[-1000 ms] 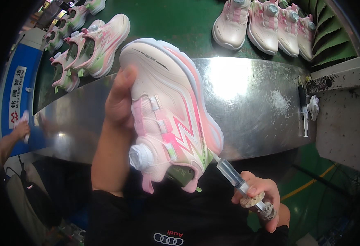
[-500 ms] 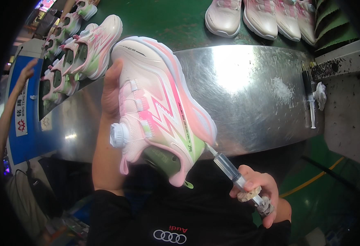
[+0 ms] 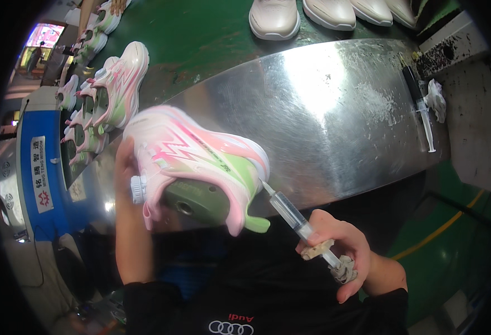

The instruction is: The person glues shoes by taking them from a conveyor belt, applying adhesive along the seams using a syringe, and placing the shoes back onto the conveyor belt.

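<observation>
My left hand point(image 3: 125, 162) grips a pink, white and green sneaker point(image 3: 201, 146) from its far left side, partly hidden behind it. The shoe is tilted, its opening facing me, with a dark green shoe last point(image 3: 196, 200) inside and a white dial at the tongue. In my right hand point(image 3: 340, 240) is a clear syringe point(image 3: 291, 212), with wrapping around its flange and plunger end. The fingers close around the flange and plunger. Its tip meets or nearly meets the heel, near where upper and sole join.
More sneakers point(image 3: 120, 89) stand at the left on the green surface, and several pale ones point(image 3: 274, 17) at the far side. A shiny metal plate point(image 3: 335, 123) curves across the middle. Another syringe point(image 3: 424, 123) lies at its right end beside crumpled white tissue point(image 3: 436, 100). Another person's hand point(image 3: 121, 4) shows at top left.
The sneaker has moved lower and left and turned, so its opening and the last show more. My right hand and the syringe moved left and slightly up with it.
</observation>
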A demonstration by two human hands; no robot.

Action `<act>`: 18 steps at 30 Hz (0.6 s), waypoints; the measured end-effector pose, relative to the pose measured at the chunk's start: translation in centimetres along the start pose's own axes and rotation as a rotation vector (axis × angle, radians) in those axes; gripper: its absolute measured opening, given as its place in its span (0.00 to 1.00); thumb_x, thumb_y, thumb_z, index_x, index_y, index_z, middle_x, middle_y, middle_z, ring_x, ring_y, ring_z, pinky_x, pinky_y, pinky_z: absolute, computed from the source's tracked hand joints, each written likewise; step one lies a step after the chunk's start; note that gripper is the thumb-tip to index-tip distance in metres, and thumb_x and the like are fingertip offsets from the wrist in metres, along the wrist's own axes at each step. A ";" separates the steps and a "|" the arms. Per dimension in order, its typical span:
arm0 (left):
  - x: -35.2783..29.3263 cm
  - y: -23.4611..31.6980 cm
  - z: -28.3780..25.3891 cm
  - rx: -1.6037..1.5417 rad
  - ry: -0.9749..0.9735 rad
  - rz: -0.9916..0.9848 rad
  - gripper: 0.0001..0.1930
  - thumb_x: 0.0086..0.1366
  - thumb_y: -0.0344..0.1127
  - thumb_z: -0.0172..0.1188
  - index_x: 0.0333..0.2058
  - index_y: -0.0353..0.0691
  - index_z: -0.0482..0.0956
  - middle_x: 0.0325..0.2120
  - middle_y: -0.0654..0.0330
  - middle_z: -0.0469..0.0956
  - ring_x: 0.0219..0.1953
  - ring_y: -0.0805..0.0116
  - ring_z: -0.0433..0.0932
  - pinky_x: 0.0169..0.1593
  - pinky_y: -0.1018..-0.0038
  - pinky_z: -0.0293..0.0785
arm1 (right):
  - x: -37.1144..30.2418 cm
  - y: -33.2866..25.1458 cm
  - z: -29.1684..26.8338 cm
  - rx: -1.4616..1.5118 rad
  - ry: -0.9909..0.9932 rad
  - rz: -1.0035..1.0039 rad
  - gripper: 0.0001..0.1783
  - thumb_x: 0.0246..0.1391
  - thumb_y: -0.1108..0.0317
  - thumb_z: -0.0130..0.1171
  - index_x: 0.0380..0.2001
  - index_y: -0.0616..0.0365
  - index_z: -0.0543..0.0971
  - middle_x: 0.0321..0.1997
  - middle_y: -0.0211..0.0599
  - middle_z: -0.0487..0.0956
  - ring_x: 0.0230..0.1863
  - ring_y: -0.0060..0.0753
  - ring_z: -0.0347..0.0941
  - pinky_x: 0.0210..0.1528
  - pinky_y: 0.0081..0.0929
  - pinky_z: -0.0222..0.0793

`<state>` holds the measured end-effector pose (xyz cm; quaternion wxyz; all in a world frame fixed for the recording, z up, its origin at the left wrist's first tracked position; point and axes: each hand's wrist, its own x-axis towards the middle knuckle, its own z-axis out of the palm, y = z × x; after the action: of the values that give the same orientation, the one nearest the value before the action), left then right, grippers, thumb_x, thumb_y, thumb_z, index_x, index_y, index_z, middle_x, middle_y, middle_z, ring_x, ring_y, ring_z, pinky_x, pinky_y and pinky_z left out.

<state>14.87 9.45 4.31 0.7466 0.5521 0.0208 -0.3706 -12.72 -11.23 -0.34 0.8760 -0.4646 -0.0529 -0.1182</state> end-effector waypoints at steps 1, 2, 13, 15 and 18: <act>-0.4 0.4 -1.5 -0.007 -0.028 -0.058 0.26 0.61 0.49 0.54 0.51 0.37 0.67 0.46 0.50 0.73 0.47 0.56 0.74 0.53 0.60 0.70 | 0.2 0.1 0.0 -0.007 0.003 -0.008 0.45 0.31 0.45 0.72 0.50 0.63 0.70 0.40 0.30 0.77 0.30 0.20 0.56 0.33 0.19 0.51; -1.1 1.0 -3.3 -0.010 -0.046 -0.111 0.26 0.61 0.49 0.54 0.52 0.37 0.66 0.46 0.50 0.72 0.48 0.56 0.73 0.55 0.61 0.68 | 0.4 0.3 0.1 -0.027 -0.016 -0.016 0.45 0.31 0.45 0.72 0.50 0.63 0.70 0.40 0.30 0.77 0.30 0.20 0.55 0.33 0.19 0.51; -8.7 -1.7 -7.8 0.278 0.103 -0.032 0.33 0.54 0.28 0.57 0.58 0.44 0.55 0.51 0.54 0.66 0.52 0.60 0.68 0.54 0.67 0.68 | 1.8 0.7 0.8 -0.231 -0.094 -0.047 0.43 0.32 0.50 0.72 0.50 0.62 0.70 0.42 0.31 0.75 0.32 0.25 0.59 0.35 0.21 0.56; -10.0 -2.1 -5.4 0.245 0.095 -0.054 0.36 0.52 0.27 0.55 0.59 0.44 0.52 0.53 0.53 0.65 0.54 0.60 0.67 0.57 0.66 0.66 | 1.8 0.6 1.0 -0.246 -0.092 -0.041 0.43 0.32 0.50 0.73 0.50 0.62 0.70 0.42 0.32 0.75 0.32 0.26 0.59 0.35 0.22 0.56; -11.6 -3.4 -4.5 0.167 0.058 -0.113 0.36 0.54 0.34 0.60 0.59 0.35 0.54 0.54 0.53 0.64 0.56 0.60 0.66 0.60 0.65 0.61 | 1.4 0.3 1.4 -0.279 -0.086 -0.027 0.43 0.31 0.50 0.73 0.50 0.62 0.70 0.42 0.32 0.76 0.31 0.27 0.59 0.35 0.23 0.56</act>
<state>6.20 19.00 4.85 0.6751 0.6208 0.0426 -0.3963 -11.22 -10.16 0.50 0.7981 -0.5858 -0.0797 -0.1159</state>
